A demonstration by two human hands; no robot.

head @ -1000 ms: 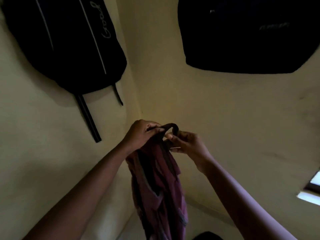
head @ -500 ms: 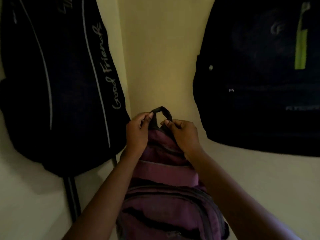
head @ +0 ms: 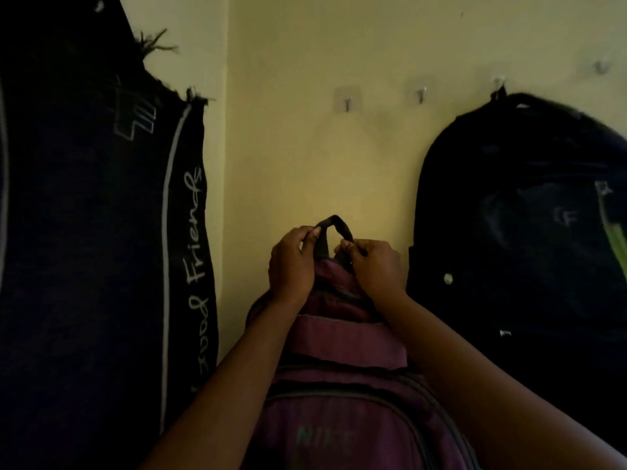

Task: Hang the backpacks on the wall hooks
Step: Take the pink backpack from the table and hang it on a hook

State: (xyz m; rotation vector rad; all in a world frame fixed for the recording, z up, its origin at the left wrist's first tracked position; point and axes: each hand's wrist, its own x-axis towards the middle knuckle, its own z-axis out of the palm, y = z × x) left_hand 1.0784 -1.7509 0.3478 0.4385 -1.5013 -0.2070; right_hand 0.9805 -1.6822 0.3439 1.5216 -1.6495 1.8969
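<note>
I hold a maroon backpack (head: 339,385) up in front of the yellow wall. Its dark top loop (head: 334,225) is pinched from the left by my left hand (head: 291,262) and from the right by my right hand (head: 373,266). Two bare wall hooks (head: 346,102) (head: 421,95) sit well above the loop. A third hook (head: 498,84) carries a black backpack (head: 522,232) on the right. Another black backpack with "Good Friends" lettering (head: 101,232) hangs on the left wall.
A further hook (head: 601,66) shows at the far right, blurred. The two walls meet in a corner (head: 225,130) just left of the maroon backpack. The room is dim.
The view has tilted upward, bringing the row of wall hooks into sight. The maroon backpack has risen with it, both hands still pinching its loop.
</note>
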